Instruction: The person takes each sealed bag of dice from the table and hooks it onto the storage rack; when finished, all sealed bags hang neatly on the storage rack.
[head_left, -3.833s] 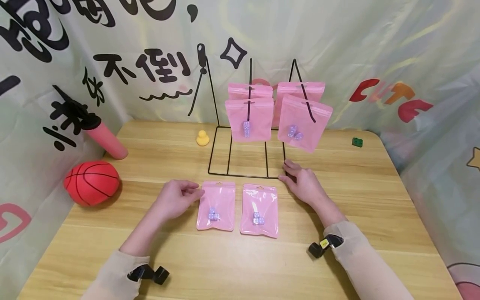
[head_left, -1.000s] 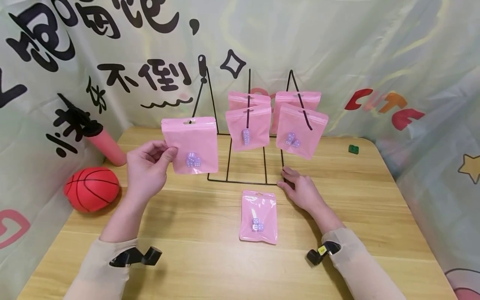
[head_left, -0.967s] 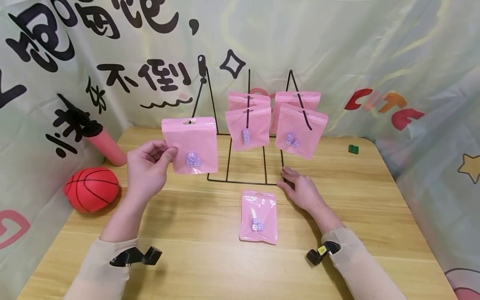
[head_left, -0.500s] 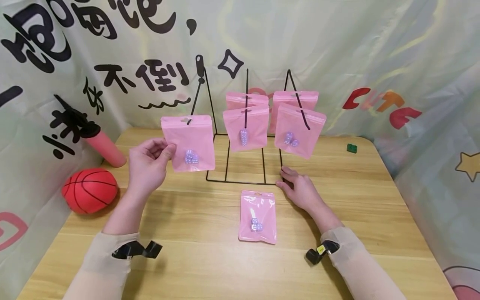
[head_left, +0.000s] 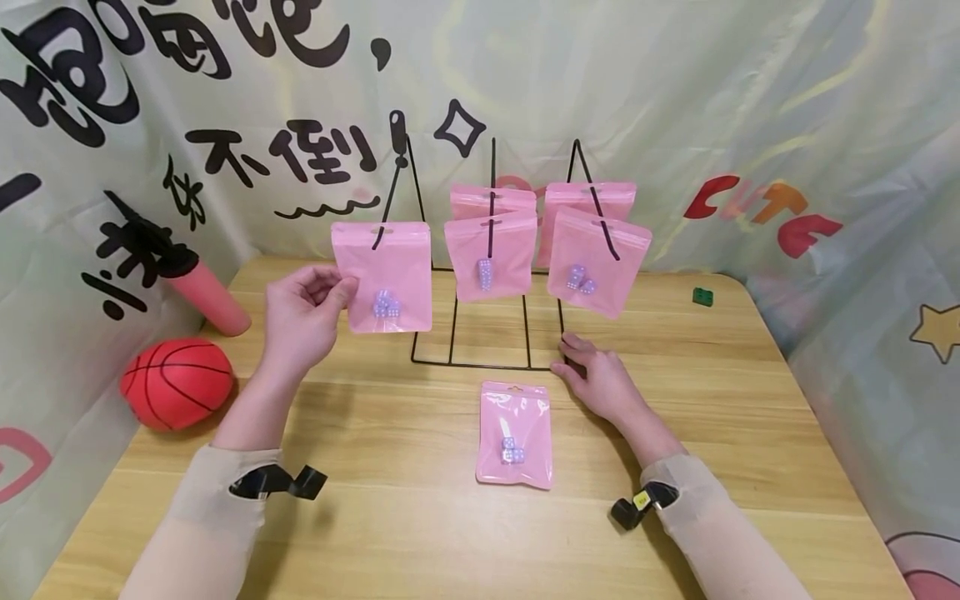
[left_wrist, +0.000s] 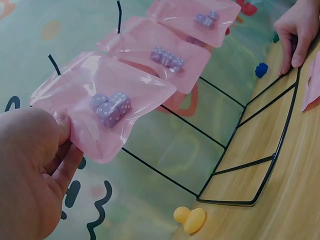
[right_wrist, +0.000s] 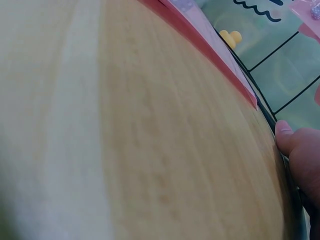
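Observation:
My left hand [head_left: 303,321] pinches the left edge of a pink zip bag [head_left: 408,271] with several purple dice [left_wrist: 114,109] inside. The left hook [head_left: 386,215] of a black wire rack [head_left: 480,366] passes through the bag's hang hole, its tip showing in front. At the rack's front right base corner, my right hand [head_left: 603,379] holds the wire between thumb and fingers. One more pink bag of dice [head_left: 532,417] lies flat on the table before the rack. Pink bags hang one behind another on the middle hook [head_left: 510,237] and right hook [head_left: 611,242].
A red toy basketball [head_left: 177,383] and a pink cylinder with a black top [head_left: 210,296] stand at the left of the wooden table [head_left: 420,533]. A yellow rubber duck [left_wrist: 190,219] sits behind the held bag. A green block [head_left: 702,297] lies back right.
The left hand has lifted the left bag off the table and up to the left hook. Lately the bag moved slightly up and farther along the hook. The right hand stays on the rack.

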